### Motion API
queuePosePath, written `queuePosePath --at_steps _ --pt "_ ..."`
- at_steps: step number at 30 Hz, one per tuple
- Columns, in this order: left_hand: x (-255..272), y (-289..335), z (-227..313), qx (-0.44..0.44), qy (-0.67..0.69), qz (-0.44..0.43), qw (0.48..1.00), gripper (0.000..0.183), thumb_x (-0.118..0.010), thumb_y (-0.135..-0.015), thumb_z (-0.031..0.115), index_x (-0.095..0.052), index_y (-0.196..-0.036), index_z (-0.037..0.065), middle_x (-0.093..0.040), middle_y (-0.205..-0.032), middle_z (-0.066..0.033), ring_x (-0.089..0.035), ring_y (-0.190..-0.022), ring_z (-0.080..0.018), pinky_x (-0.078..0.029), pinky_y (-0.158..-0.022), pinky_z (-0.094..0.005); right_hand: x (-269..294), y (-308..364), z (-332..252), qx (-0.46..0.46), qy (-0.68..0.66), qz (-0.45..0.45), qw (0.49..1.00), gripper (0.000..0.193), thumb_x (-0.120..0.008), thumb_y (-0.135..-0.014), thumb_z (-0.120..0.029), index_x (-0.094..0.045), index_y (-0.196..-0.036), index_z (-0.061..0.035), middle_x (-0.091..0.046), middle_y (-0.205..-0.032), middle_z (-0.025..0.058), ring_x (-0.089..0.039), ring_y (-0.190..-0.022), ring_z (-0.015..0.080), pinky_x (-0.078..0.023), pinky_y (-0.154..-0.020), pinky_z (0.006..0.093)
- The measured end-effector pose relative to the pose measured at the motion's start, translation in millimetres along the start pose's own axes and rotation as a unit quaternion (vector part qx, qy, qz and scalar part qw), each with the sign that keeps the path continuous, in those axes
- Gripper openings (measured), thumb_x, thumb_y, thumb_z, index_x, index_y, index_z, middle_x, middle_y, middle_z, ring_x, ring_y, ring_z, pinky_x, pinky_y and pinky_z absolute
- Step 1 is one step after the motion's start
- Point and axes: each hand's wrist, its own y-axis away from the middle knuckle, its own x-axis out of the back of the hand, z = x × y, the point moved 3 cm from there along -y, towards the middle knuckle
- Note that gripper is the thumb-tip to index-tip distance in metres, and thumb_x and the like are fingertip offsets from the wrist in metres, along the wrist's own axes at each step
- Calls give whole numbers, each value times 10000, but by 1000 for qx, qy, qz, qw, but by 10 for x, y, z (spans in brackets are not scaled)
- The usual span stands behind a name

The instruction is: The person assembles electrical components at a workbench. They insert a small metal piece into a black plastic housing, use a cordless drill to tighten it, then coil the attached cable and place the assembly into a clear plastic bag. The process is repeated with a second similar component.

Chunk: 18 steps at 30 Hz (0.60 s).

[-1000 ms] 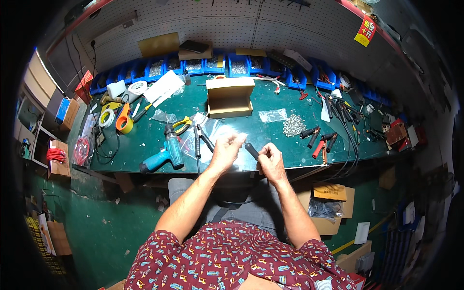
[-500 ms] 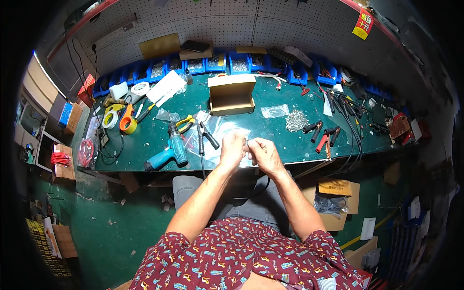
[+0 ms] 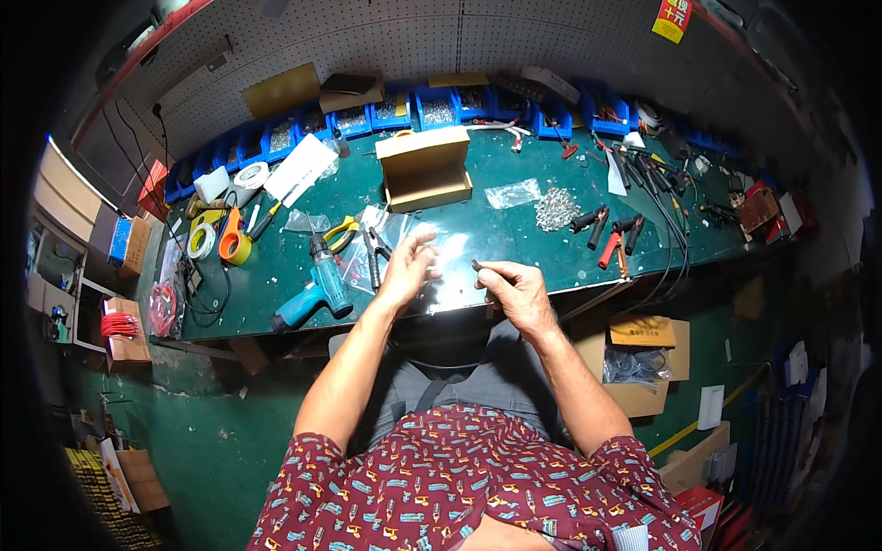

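Observation:
My left hand (image 3: 410, 268) is raised over the near edge of the bench, fingers apart and holding nothing. Between the thumb and forefinger of my right hand (image 3: 519, 296) a small dark piece (image 3: 476, 264) is pinched; its kind is too small to make out. Just behind my left hand lies a black-handled clamp (image 3: 375, 259) on a clear plastic bag (image 3: 356, 273). Left of it are yellow-handled pliers (image 3: 344, 230) and a teal cordless drill (image 3: 317, 296). An open cardboard box (image 3: 427, 195) stands beyond both hands.
Blue bins (image 3: 436, 112) of small parts line the back. To the right are a pile of small metal parts (image 3: 557, 211), red and black clamps (image 3: 614, 246) and black cables (image 3: 678, 220). Tape rolls (image 3: 234, 246) sit at the left. An open carton (image 3: 634, 397) stands below, right.
My hands were together and have come apart. The left moved left and opened; the right keeps a pinch on the small dark piece. The whole view has shifted slightly.

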Motion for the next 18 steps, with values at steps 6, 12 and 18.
queuePosePath --at_steps 6,12,18 --pt "-213 786 439 -40 109 -56 992 308 -718 -961 66 -641 -1250 -7 -704 -1182 -95 -684 -1005 -134 -606 -882 -285 -191 144 -161 -3 -14 -28 1000 226 -734 -957 -128 -745 -1138 6 -733 -887 33 -631 -735 69 -519 -651 227" --pt "-269 927 459 -25 148 -31 988 325 -744 -941 49 -641 -1241 -25 -719 -1121 -90 -697 -936 -121 -602 -860 -260 -221 185 -165 6 0 -56 998 196 -733 -946 -115 -740 -1094 14 -732 -940 44 -663 -813 95 -547 -723 255" --pt "-274 913 456 -37 145 -36 988 333 -759 -925 37 -646 -1233 -22 -727 -1059 -82 -697 -894 -112 -588 -814 -239 -221 214 -228 30 41 -54 997 181 -722 -940 -96 -754 -1068 29 -757 -989 80 -687 -908 130 -549 -827 287"
